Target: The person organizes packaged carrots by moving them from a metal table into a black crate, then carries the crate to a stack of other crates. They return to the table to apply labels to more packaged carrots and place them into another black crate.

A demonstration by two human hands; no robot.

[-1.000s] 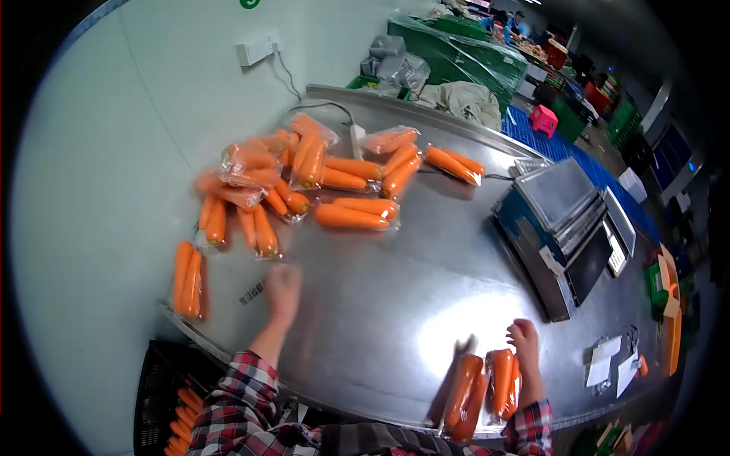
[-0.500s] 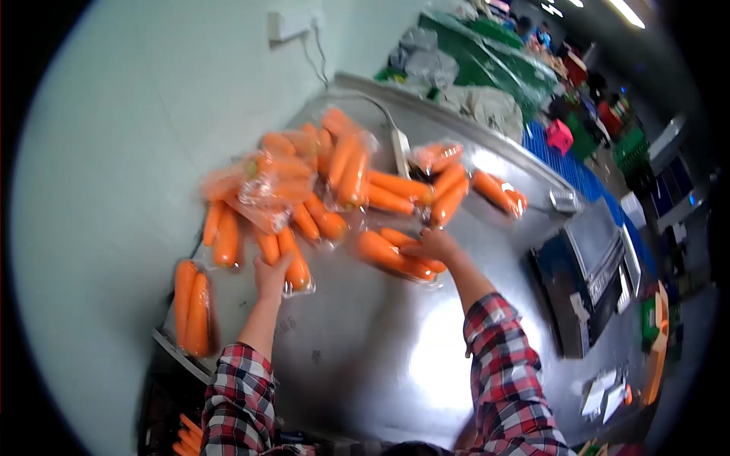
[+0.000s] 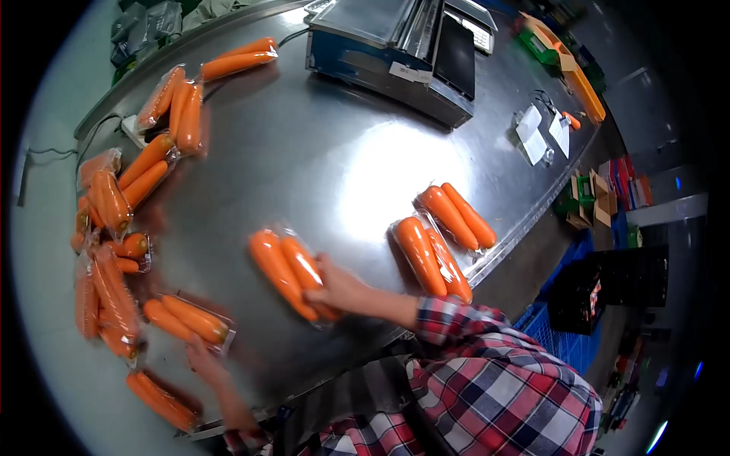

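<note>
My right hand (image 3: 332,289) grips the lower end of a clear bag of carrots (image 3: 277,266) over the middle of the steel table. At lower left, my left hand (image 3: 207,359) has its fingers on the end of another bag of carrots (image 3: 173,318); motion blurs it a little. Two more bags, a nearer bag of carrots (image 3: 420,257) and a farther bag of carrots (image 3: 450,213), lie side by side at the table's right edge. Beside the left hand, a bag of carrots (image 3: 161,399) rests at the table's corner. Each of these bags seems to hold two carrots.
Several bagged carrots (image 3: 106,281) are heaped along the wall on the left. A wrapping machine or scale (image 3: 380,68) stands at the back of the steel table (image 3: 251,167). White papers (image 3: 532,135) lie at the far right, and a blue crate (image 3: 544,334) is beyond the edge.
My view has swung right, bringing the two bags at the table's right edge into sight. My right hand has moved its bag of carrots away from the heap. My left hand stays at its bag.
</note>
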